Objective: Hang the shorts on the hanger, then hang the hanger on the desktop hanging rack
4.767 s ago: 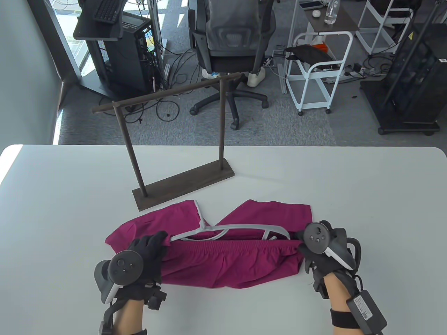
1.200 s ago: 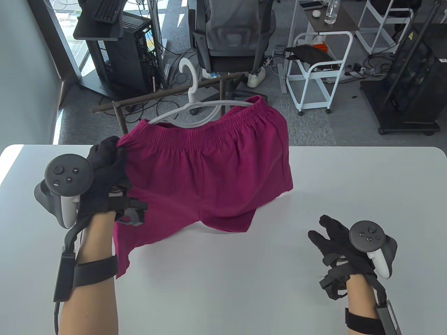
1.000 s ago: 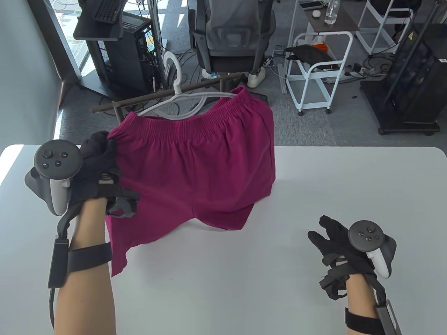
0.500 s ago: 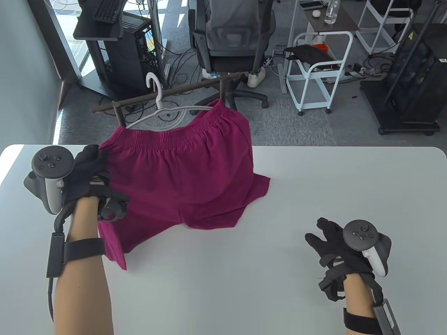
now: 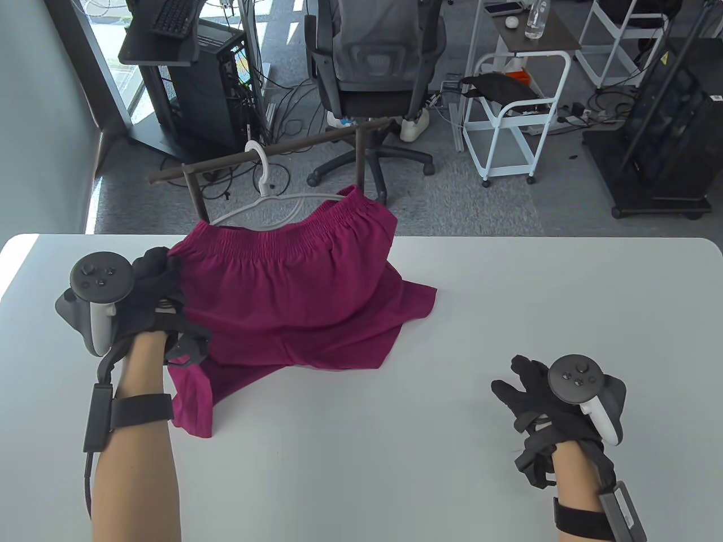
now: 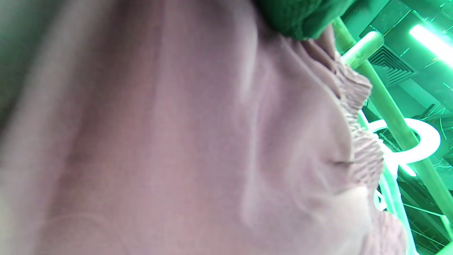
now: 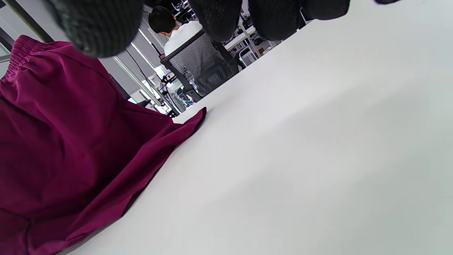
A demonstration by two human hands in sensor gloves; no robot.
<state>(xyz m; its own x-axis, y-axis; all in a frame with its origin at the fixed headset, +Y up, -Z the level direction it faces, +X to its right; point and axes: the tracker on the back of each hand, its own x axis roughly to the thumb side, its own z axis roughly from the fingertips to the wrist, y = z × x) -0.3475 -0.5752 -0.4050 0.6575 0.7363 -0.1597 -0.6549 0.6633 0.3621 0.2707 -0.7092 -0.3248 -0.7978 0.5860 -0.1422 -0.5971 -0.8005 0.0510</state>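
Magenta shorts [image 5: 288, 282] hang by their waistband on a white hanger [image 5: 271, 204]. The hanger's hook [image 5: 258, 158] sits over the dark bar of the wooden rack [image 5: 316, 139]; in the left wrist view the hook [image 6: 421, 141] curls round that bar. My left hand [image 5: 155, 282] grips the left end of the waistband and hanger. The legs of the shorts [image 7: 70, 141] are bunched on the white table [image 5: 508, 293]. My right hand [image 5: 522, 389] rests on the table at the right, fingers spread, holding nothing. The rack's base is hidden behind the shorts.
Beyond the table's far edge stand an office chair [image 5: 373, 62], a white cart [image 5: 517, 113] and a black computer tower [image 5: 214, 84]. A person sits in that chair [image 7: 198, 63], seen from behind in the right wrist view.
My left hand has carried the shorts and hanger leftward and down, so the hook now sits over the rack bar and the legs pile on the table. My right hand has barely moved.
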